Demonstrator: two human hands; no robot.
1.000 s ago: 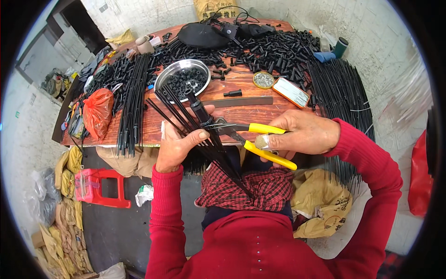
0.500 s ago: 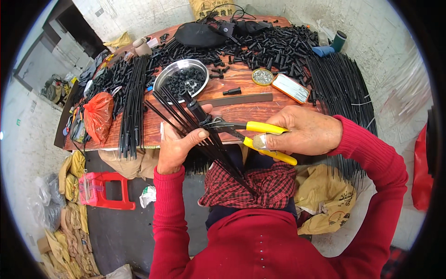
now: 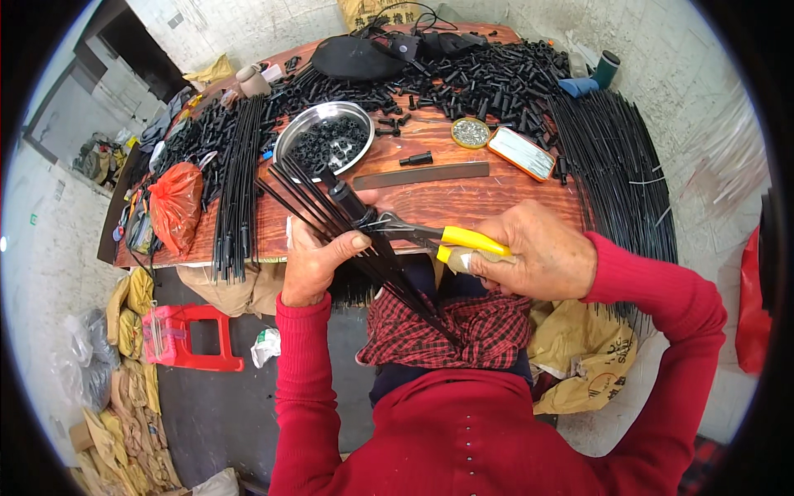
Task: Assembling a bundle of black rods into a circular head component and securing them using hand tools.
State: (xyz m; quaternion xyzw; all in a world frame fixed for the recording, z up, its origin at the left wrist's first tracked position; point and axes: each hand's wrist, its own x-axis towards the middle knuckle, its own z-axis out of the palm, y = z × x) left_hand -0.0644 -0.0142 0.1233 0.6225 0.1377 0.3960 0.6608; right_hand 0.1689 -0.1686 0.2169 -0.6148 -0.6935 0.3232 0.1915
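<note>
Gripping a fanned bundle of black rods (image 3: 364,248) above the desk (image 3: 463,198) edge, the left hand (image 3: 314,264) has its fingers clamped; the right hand (image 3: 542,256) squeezes yellow-handled pliers (image 3: 447,240) at the bundle's hub.

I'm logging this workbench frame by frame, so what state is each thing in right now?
left hand: closed around the bundle of black rods
right hand: gripping the pliers' handles
bundle of black rods: held, fanned out, tilted
yellow-handled pliers: nose at the bundle; whether closed, cannot tell
metal bowl: upright, holding black parts
small round tin: open, holding small metal bits
orange bag: lying bunched on the table
</note>
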